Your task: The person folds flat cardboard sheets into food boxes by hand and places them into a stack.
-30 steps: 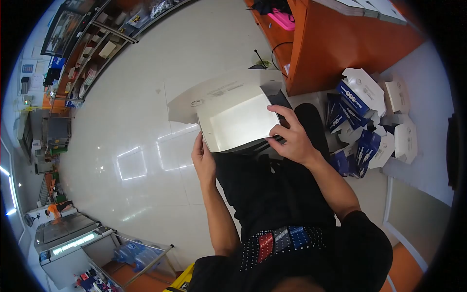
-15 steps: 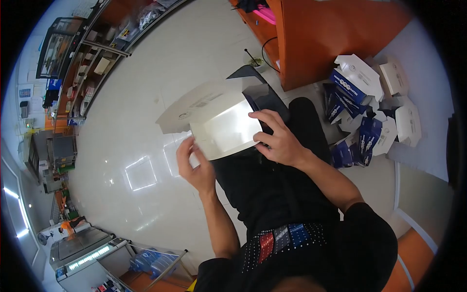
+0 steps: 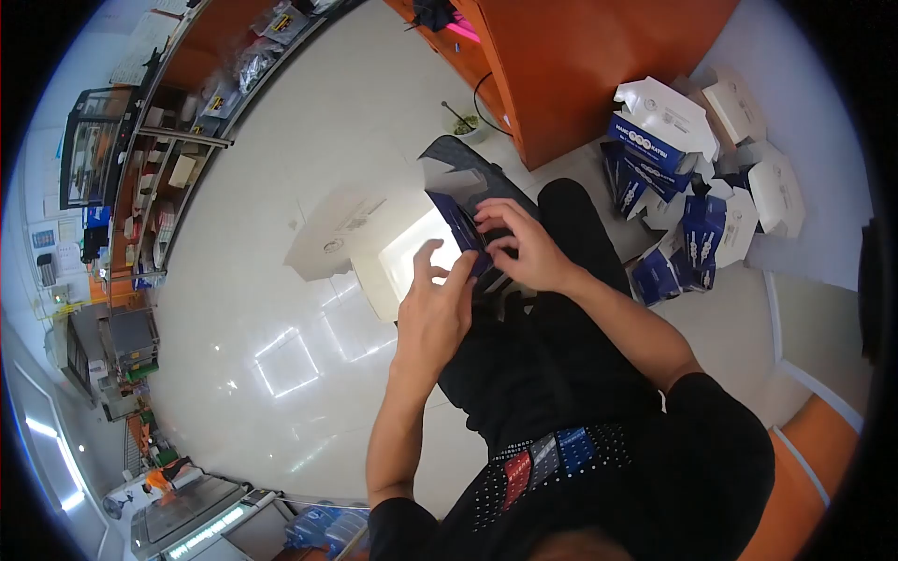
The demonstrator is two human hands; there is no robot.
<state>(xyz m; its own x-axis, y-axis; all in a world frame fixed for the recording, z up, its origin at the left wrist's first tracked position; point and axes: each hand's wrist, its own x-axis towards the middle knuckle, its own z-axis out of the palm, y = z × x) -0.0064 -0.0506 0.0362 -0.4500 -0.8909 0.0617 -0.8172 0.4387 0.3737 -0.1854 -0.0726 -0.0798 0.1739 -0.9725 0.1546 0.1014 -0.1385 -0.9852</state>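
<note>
A cardboard takeaway box (image 3: 372, 279), white inside and dark blue outside, sits open and tilted over my lap. Its wide white lid (image 3: 337, 230) spreads out to the left. My left hand (image 3: 434, 313) is at the near side, fingers bent around the edge of the blue side panel (image 3: 453, 217). On the right of that panel, my right hand (image 3: 526, 251) has its fingertips and thumb closed on the box's folded side. The exact contact of the right fingertips is partly hidden.
Several blue and white boxes (image 3: 659, 140) lie heaped on the floor at right, by an orange cabinet (image 3: 599, 75). A small potted plant (image 3: 465, 126) stands near the cabinet. Loaded shelves (image 3: 178, 140) line the upper left. A dark flat object (image 3: 458, 154) lies beyond the box.
My left hand has moved right from the box's left corner to its right side panel. The blue panel has turned up into view, and the box has shifted slightly left.
</note>
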